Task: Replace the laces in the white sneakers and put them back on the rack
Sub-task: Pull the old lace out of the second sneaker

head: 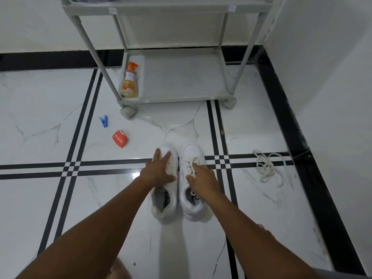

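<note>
Two white sneakers stand side by side on the tiled floor, toes pointing away from me. The left sneaker shows bare eyelets with no lace, and my left hand lies over its tongue and vamp, fingers spread, gripping it. The right sneaker carries a cream lace tied in a bow. My right hand rests on that lace, fingers closed around it. A loose pile of white laces lies on the floor to the right of the shoes. The grey rack stands beyond the shoes.
An orange spray bottle lies at the left end of the rack's bottom shelf. A blue clothes peg and a red Nescafé sachet lie on the floor left of the shoes. A white wall rises on the right.
</note>
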A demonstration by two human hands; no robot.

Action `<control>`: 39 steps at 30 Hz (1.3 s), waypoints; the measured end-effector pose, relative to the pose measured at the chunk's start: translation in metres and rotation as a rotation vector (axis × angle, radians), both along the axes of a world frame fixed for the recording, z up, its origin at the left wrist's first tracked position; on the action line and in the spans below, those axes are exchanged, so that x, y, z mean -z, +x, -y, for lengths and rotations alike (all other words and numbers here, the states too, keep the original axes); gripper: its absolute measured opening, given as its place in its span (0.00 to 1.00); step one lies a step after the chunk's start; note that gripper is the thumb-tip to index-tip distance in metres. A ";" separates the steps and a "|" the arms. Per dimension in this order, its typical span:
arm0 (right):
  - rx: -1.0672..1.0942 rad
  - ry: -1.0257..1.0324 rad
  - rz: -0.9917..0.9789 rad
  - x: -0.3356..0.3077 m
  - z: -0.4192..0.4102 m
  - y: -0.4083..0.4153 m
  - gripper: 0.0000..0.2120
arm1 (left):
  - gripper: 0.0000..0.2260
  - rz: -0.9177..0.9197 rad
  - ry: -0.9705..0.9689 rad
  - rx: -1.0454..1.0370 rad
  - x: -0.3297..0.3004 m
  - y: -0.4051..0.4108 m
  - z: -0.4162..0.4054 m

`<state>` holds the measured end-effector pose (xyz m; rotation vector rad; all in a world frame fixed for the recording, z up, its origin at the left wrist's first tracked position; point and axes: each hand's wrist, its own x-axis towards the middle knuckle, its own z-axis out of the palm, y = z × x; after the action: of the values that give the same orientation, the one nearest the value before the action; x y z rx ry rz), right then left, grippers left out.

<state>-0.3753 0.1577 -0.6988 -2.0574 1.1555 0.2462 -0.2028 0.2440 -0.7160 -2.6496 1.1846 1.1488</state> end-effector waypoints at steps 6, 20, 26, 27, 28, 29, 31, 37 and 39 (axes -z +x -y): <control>0.624 0.500 0.383 -0.010 0.029 -0.005 0.12 | 0.30 0.156 -0.183 0.036 -0.025 -0.017 0.006; -0.045 0.090 0.229 -0.012 0.039 -0.024 0.10 | 0.17 0.048 -0.330 0.182 -0.036 -0.049 0.005; 0.437 0.371 0.335 -0.043 0.044 -0.004 0.07 | 0.16 -0.098 -0.407 0.019 -0.028 -0.060 -0.005; 0.554 0.519 0.413 -0.054 0.046 0.001 0.06 | 0.14 -0.112 -0.410 0.008 -0.028 -0.063 -0.004; 0.620 0.616 0.488 -0.064 0.048 0.007 0.06 | 0.12 -0.111 -0.409 0.011 -0.026 -0.066 -0.003; 0.663 0.697 0.577 -0.074 0.050 0.012 0.07 | 0.10 -0.101 -0.408 0.018 -0.025 -0.068 -0.003; 0.704 0.801 0.760 -0.092 0.055 0.023 0.06 | 0.09 -0.083 -0.407 0.018 -0.024 -0.070 -0.002; 0.651 0.869 1.051 -0.123 0.064 0.037 0.03 | 0.11 -0.068 -0.423 0.007 -0.019 -0.072 -0.005; 0.613 0.911 1.115 -0.124 0.065 0.035 0.04 | 0.12 -0.059 -0.426 0.006 -0.014 -0.072 -0.005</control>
<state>-0.3405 0.0927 -0.5751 -0.7158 0.6623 -0.5351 -0.2749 0.2488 -0.7017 -2.9182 1.6071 1.0834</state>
